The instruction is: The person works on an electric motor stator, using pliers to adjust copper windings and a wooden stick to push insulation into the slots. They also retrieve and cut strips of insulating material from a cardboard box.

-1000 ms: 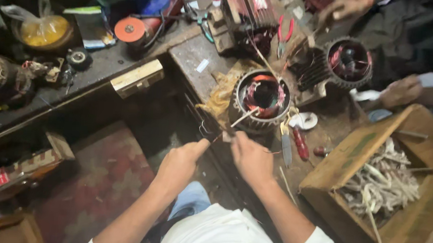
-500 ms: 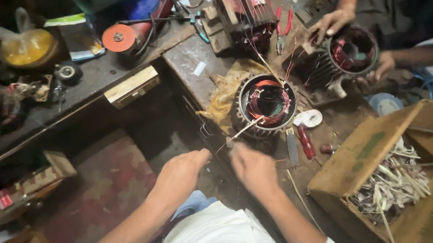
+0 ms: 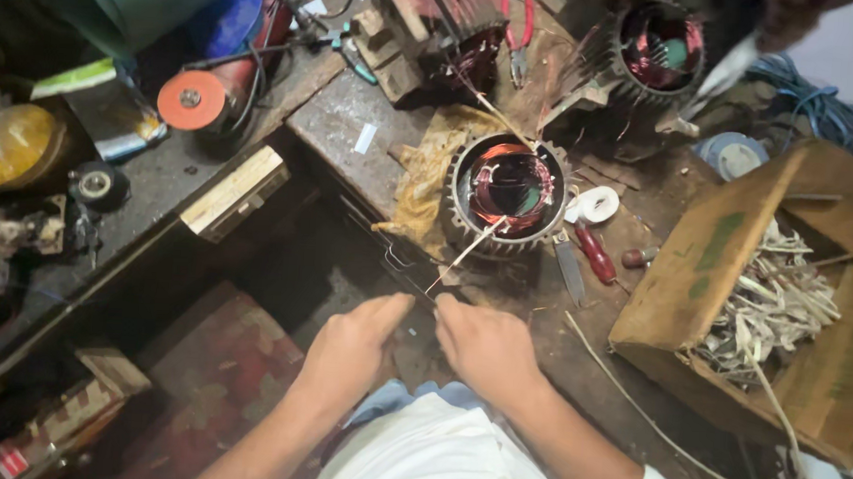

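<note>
Hands (image 3: 420, 343) lower now, wire (image 3: 465, 255) beyond fingers (image 3: 447, 305)

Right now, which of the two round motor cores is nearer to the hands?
The motor core in the middle of the bench, on the yellow cloth; the other lies farther back.

Both hands, left (image 3: 346, 348) and right (image 3: 484, 347), seemingly pinching a pale strip (image 3: 465, 255) below the stator (image 3: 508, 190).

Left hand (image 3: 353, 344) bare, right hand (image 3: 487, 344) bare, both forearms uncovered, white short-sleeved shirt (image 3: 433, 462), light blue garment (image 3: 392, 397) showing below the shirt hem
</note>
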`<action>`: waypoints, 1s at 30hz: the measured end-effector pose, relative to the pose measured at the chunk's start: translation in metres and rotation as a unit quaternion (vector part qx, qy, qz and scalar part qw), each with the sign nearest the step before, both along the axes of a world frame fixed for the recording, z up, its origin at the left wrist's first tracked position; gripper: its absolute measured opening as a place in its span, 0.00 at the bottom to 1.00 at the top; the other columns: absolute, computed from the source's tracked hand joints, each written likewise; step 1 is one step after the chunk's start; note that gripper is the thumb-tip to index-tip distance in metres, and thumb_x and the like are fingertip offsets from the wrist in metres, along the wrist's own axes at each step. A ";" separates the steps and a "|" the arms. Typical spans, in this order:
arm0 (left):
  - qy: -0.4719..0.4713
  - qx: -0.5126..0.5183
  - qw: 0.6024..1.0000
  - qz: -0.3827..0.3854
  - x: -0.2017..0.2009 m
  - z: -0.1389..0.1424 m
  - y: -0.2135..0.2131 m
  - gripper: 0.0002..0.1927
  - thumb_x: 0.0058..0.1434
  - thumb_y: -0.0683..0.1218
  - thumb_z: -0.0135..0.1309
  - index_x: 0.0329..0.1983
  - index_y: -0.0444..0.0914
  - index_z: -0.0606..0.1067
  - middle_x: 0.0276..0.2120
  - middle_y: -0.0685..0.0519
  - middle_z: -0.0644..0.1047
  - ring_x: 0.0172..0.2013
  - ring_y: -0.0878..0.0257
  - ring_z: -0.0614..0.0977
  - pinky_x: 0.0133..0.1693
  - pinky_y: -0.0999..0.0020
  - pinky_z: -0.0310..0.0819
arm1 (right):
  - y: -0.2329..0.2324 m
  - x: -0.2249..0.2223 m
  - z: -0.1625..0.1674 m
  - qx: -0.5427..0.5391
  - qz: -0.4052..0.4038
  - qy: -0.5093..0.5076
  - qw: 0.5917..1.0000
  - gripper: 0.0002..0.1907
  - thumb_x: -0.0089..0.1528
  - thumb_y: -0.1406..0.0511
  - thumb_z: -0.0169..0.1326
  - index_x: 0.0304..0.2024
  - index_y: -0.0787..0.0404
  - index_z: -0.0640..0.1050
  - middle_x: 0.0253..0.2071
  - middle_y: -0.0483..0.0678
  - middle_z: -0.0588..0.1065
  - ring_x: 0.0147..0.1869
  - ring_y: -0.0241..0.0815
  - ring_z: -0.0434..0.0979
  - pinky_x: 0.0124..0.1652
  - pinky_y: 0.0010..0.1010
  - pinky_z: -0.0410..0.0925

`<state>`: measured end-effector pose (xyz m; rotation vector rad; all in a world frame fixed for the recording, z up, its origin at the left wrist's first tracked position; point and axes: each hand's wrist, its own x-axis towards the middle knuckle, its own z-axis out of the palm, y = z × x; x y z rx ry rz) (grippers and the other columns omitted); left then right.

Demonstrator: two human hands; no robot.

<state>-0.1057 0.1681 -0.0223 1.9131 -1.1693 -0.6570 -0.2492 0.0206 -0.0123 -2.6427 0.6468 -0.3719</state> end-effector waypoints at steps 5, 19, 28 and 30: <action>-0.098 0.022 0.994 -0.039 0.009 0.014 -0.003 0.19 0.57 0.36 0.45 0.52 0.40 0.72 0.42 0.42 0.80 0.39 0.41 0.83 0.38 0.50 0.76 | 0.001 0.001 -0.016 0.013 -0.013 -0.020 1.000 0.06 0.61 0.61 0.56 0.35 0.56 0.74 0.26 0.55 0.76 0.29 0.60 0.78 0.29 0.51 0.69; 0.449 0.122 0.884 -0.047 0.006 -0.019 -0.024 0.10 0.71 0.43 0.47 0.53 0.39 0.74 0.29 0.42 0.77 0.22 0.59 0.78 0.27 0.60 0.69 | -0.002 -0.005 0.004 0.131 -0.062 -0.025 0.989 0.08 0.65 0.62 0.53 0.44 0.56 0.77 0.27 0.53 0.79 0.31 0.56 0.82 0.29 0.46 0.71; -0.033 -0.032 0.999 -0.003 0.006 0.007 -0.004 0.18 0.55 0.37 0.55 0.50 0.38 0.76 0.38 0.40 0.82 0.38 0.42 0.84 0.37 0.55 0.78 | 0.000 0.008 -0.008 0.007 -0.039 0.017 0.999 0.06 0.65 0.61 0.53 0.41 0.56 0.76 0.24 0.52 0.77 0.27 0.57 0.79 0.25 0.49 0.68; -0.050 -0.052 0.997 -0.018 0.006 0.010 -0.006 0.20 0.52 0.35 0.53 0.50 0.38 0.75 0.40 0.40 0.81 0.41 0.41 0.84 0.39 0.53 0.78 | -0.002 0.006 -0.018 0.012 -0.053 0.047 0.997 0.06 0.64 0.61 0.53 0.39 0.55 0.76 0.23 0.53 0.76 0.25 0.58 0.78 0.24 0.49 0.69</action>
